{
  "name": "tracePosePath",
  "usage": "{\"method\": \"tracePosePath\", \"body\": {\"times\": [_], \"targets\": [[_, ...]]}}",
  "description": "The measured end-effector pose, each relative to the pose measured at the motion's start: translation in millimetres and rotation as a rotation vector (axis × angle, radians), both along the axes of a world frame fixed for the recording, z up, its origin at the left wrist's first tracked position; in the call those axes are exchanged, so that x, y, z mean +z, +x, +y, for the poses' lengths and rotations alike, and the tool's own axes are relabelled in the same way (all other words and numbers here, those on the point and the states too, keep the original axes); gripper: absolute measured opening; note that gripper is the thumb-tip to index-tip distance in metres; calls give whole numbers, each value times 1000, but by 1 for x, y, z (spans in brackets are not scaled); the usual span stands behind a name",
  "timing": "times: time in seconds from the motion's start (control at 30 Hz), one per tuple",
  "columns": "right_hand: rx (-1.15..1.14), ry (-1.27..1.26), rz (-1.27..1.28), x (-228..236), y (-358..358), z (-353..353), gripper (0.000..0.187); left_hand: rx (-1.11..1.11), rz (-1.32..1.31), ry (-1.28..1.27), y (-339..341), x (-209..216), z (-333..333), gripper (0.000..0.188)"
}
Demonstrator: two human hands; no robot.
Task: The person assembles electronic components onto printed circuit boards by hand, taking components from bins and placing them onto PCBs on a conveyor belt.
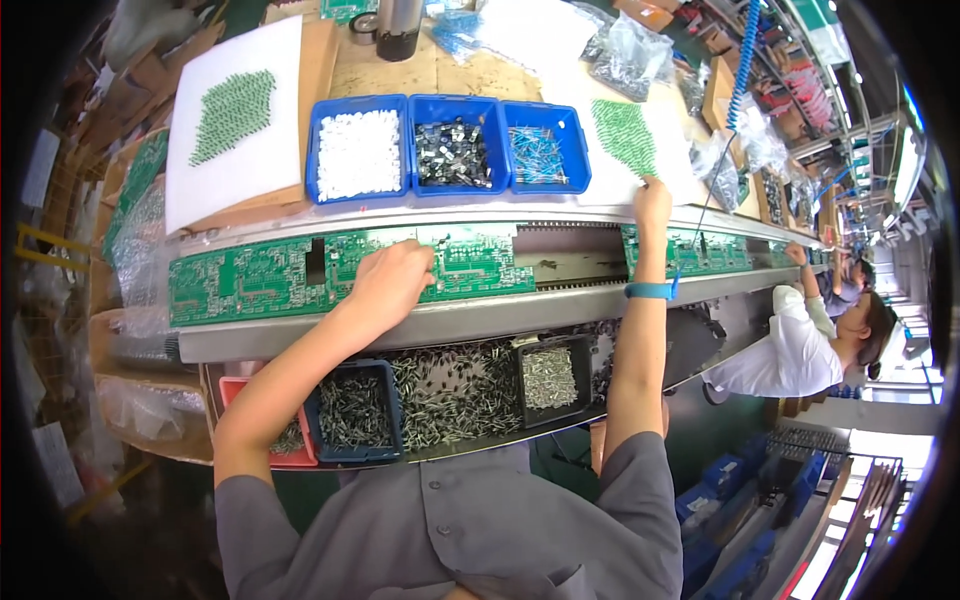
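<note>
My left hand (395,284) is over a green circuit board (478,262) in the metal rail. Its fingers are curled together at the board's surface, and what they may hold is hidden. Farther right, my right hand (653,205) reaches across the rail to a white sheet bearing rows of small green parts (625,135). The fingertips pinch at the near end of those rows; anything between them is too small to name. A blue wrist strap (651,290) circles my right wrist. Another green board (240,280) lies in the rail left of my left hand.
Beyond the rail stand blue bins of white parts (358,155), dark parts (452,155) and blue leaded parts (537,155). A left sheet holds more green parts (235,115). Nearer me, a tray of loose metal parts (455,390) holds smaller bins. A co-worker (790,345) works at right.
</note>
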State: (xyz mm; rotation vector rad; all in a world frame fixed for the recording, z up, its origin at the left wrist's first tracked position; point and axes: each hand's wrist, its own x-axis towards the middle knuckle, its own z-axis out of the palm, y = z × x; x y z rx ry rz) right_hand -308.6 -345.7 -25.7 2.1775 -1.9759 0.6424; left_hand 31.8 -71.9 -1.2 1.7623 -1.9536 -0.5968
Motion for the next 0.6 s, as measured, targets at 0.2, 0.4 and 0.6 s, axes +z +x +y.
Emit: {"method": "tracePosePath", "body": {"times": [0.2, 0.4, 0.6], "targets": [[1, -20, 105, 3, 8, 1, 23, -164, 137, 53, -17, 13, 37, 22], [14, 25, 172, -1, 3, -20, 19, -619, -64, 297, -44, 6, 99, 19], [-57, 74, 276, -1, 5, -35, 20, -592, -362, 70, -62, -19, 123, 12]]}}
